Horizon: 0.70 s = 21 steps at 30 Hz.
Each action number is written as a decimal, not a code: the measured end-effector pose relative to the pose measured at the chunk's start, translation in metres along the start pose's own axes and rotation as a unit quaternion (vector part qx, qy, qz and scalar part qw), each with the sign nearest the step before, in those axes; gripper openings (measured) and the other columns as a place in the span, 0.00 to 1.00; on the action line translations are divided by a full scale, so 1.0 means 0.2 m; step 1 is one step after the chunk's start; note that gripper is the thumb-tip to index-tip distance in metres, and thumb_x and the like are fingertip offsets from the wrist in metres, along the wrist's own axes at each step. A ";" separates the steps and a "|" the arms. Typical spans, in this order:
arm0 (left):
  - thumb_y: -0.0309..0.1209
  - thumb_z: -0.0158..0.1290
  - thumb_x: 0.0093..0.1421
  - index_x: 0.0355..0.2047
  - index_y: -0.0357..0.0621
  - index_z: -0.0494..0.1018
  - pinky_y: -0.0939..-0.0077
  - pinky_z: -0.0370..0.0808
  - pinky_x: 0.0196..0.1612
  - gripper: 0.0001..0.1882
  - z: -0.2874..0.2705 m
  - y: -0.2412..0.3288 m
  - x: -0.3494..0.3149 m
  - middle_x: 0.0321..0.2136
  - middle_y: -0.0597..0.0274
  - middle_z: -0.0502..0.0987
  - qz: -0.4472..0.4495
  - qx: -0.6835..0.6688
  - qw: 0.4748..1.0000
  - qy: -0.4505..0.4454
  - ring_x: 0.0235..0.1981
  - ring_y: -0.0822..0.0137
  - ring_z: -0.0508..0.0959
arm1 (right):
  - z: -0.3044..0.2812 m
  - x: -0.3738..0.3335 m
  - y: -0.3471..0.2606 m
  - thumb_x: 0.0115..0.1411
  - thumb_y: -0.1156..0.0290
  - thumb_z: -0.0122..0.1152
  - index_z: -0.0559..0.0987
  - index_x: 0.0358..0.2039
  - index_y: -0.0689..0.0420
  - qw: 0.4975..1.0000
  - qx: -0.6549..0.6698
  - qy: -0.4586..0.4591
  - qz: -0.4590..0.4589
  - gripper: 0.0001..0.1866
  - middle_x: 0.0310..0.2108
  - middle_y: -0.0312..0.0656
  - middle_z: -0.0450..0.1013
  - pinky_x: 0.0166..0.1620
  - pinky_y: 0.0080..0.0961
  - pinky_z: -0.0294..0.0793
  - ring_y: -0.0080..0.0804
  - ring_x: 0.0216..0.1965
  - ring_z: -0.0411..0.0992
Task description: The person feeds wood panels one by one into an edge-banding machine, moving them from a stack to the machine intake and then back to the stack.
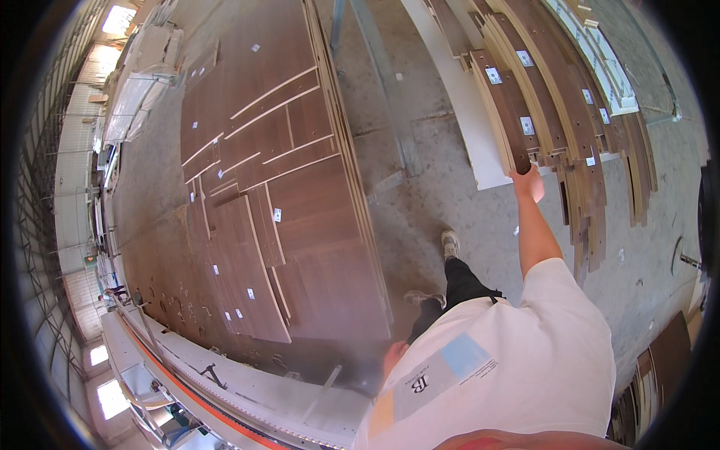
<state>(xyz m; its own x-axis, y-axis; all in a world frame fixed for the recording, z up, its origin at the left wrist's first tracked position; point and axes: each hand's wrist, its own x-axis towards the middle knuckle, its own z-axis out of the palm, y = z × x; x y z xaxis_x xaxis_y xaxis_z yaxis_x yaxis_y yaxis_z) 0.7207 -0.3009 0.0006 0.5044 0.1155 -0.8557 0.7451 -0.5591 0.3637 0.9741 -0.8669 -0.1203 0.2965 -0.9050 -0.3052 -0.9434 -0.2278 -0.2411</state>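
Observation:
My right hand [529, 182] is stretched out to the right and closed on the near end of a long, narrow brown board [512, 112]. That board lies on top of a stack with pale edges and carries white labels. Some of my right fingers are hidden behind the board's end. My left hand [394, 354] hangs low beside my body, partly covered by my shirt, and its fingers cannot be made out. Large brown panels [322, 217] lie in a wide pile to the left, with smaller cut pieces [251, 255] and labels on top.
More brown strips [581, 142] are stacked in rows at the right, beside a blue-white wrapped bundle [611, 75]. A white sheet [491, 169] lies under the strips. Metal bars [382, 75] stand between the piles. A long machine with an orange stripe [195, 401] runs along the lower left.

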 end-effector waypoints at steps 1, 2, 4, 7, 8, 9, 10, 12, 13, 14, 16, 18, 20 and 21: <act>0.42 0.56 0.67 0.54 0.39 0.76 0.71 0.75 0.52 0.22 0.00 -0.01 0.01 0.45 0.56 0.82 0.005 -0.015 1.000 -0.002 0.47 0.67 0.80 | -0.02 0.01 -0.01 0.46 0.46 0.68 0.76 0.53 0.46 1.000 0.000 0.000 0.002 0.35 0.46 0.41 0.81 0.49 0.43 0.78 0.44 0.48 0.79; 0.42 0.55 0.67 0.54 0.39 0.76 0.71 0.75 0.52 0.22 0.00 -0.04 0.05 0.45 0.55 0.82 0.010 -0.030 0.999 -0.005 0.47 0.67 0.80 | -0.03 0.01 -0.01 0.45 0.46 0.68 0.76 0.53 0.46 1.000 -0.001 0.000 0.005 0.34 0.45 0.41 0.81 0.48 0.43 0.78 0.44 0.46 0.80; 0.41 0.55 0.67 0.54 0.39 0.76 0.71 0.75 0.53 0.22 0.01 -0.05 0.07 0.45 0.54 0.82 0.001 -0.043 0.999 -0.009 0.47 0.66 0.80 | -0.08 0.00 -0.04 0.45 0.45 0.67 0.77 0.52 0.46 1.000 -0.001 -0.011 0.018 0.34 0.45 0.43 0.81 0.48 0.42 0.78 0.44 0.46 0.80; 0.41 0.55 0.67 0.55 0.40 0.76 0.69 0.75 0.54 0.22 0.02 -0.08 0.09 0.46 0.52 0.82 -0.006 -0.021 1.000 -0.010 0.48 0.64 0.81 | -0.12 0.01 -0.05 0.45 0.43 0.67 0.77 0.52 0.47 1.000 -0.010 -0.023 0.009 0.35 0.46 0.44 0.81 0.48 0.42 0.78 0.45 0.47 0.79; 0.42 0.55 0.67 0.55 0.40 0.76 0.68 0.75 0.54 0.23 0.01 -0.17 0.13 0.46 0.52 0.82 0.016 -0.003 1.000 -0.008 0.49 0.62 0.81 | -0.12 0.02 -0.05 0.46 0.43 0.67 0.78 0.53 0.47 1.000 -0.015 -0.028 0.000 0.35 0.46 0.45 0.81 0.48 0.42 0.78 0.46 0.47 0.79; 0.43 0.55 0.66 0.55 0.40 0.76 0.67 0.75 0.54 0.23 0.02 -0.24 0.16 0.47 0.51 0.82 0.039 0.012 0.999 -0.006 0.49 0.61 0.81 | -0.11 0.02 -0.05 0.46 0.42 0.68 0.78 0.53 0.48 1.000 -0.025 -0.013 -0.004 0.36 0.46 0.45 0.81 0.48 0.43 0.78 0.46 0.48 0.79; 0.44 0.54 0.67 0.55 0.40 0.75 0.66 0.75 0.55 0.23 0.04 -0.26 0.16 0.48 0.50 0.81 0.046 0.039 0.998 -0.009 0.50 0.60 0.81 | -0.09 0.03 -0.04 0.46 0.42 0.68 0.78 0.53 0.48 0.999 -0.035 0.001 -0.014 0.36 0.47 0.45 0.81 0.49 0.43 0.78 0.47 0.48 0.79; 0.45 0.52 0.68 0.55 0.41 0.75 0.64 0.74 0.56 0.23 0.03 -0.29 0.16 0.49 0.48 0.80 0.053 0.092 0.994 -0.005 0.52 0.57 0.80 | -0.01 0.09 0.01 0.45 0.41 0.69 0.78 0.53 0.48 0.999 -0.041 0.022 -0.024 0.37 0.48 0.45 0.80 0.49 0.44 0.78 0.47 0.49 0.79; 0.44 0.51 0.68 0.55 0.41 0.75 0.64 0.74 0.56 0.23 0.03 -0.32 0.17 0.50 0.48 0.79 0.094 0.175 0.980 -0.012 0.52 0.56 0.79 | 0.04 0.13 0.05 0.45 0.40 0.69 0.78 0.53 0.48 0.999 -0.038 0.022 -0.028 0.38 0.49 0.45 0.80 0.50 0.44 0.78 0.47 0.50 0.78; 0.44 0.50 0.69 0.55 0.41 0.75 0.63 0.74 0.57 0.22 0.03 -0.40 0.21 0.51 0.47 0.78 0.124 0.255 0.959 -0.015 0.53 0.55 0.78 | 0.03 0.12 0.04 0.46 0.40 0.69 0.79 0.54 0.48 0.999 -0.034 0.015 -0.029 0.38 0.50 0.44 0.80 0.52 0.45 0.77 0.46 0.52 0.78; 0.42 0.49 0.70 0.55 0.41 0.75 0.62 0.74 0.57 0.21 0.01 -0.57 0.30 0.53 0.47 0.76 0.172 0.312 0.934 -0.020 0.54 0.53 0.77 | 0.00 0.10 0.05 0.44 0.38 0.70 0.78 0.56 0.49 0.998 -0.017 -0.004 -0.054 0.41 0.52 0.44 0.79 0.55 0.45 0.75 0.47 0.54 0.76; 0.41 0.49 0.69 0.54 0.41 0.75 0.61 0.74 0.56 0.20 0.05 -0.57 0.29 0.52 0.47 0.77 0.231 0.329 0.916 -0.004 0.52 0.52 0.78 | 0.04 0.16 0.09 0.45 0.38 0.69 0.72 0.63 0.51 0.997 -0.010 -0.034 -0.063 0.48 0.61 0.45 0.72 0.61 0.44 0.71 0.45 0.61 0.71; 0.41 0.51 0.69 0.53 0.42 0.75 0.62 0.76 0.52 0.19 0.07 -0.47 0.27 0.48 0.48 0.79 0.228 0.287 0.930 0.012 0.48 0.54 0.80 | 0.05 0.10 0.08 0.45 0.38 0.71 0.68 0.65 0.52 0.994 -0.041 0.042 -0.088 0.51 0.63 0.47 0.69 0.63 0.42 0.68 0.46 0.62 0.68; 0.41 0.52 0.68 0.53 0.42 0.76 0.62 0.77 0.50 0.19 0.09 -0.47 0.26 0.46 0.49 0.80 0.196 0.201 0.960 0.017 0.46 0.55 0.80 | 0.07 0.06 0.11 0.46 0.39 0.71 0.68 0.65 0.52 0.988 -0.045 0.101 -0.108 0.49 0.62 0.48 0.69 0.63 0.42 0.67 0.47 0.62 0.68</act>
<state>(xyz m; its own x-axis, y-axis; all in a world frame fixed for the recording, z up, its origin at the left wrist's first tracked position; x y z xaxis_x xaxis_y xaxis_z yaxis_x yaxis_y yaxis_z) 0.6696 -0.2565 -0.0848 0.7297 -0.1455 -0.6681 0.2704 -0.8361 0.4773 0.9602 -0.8778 -0.1428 0.4649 -0.8831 -0.0630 -0.8736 -0.4460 -0.1949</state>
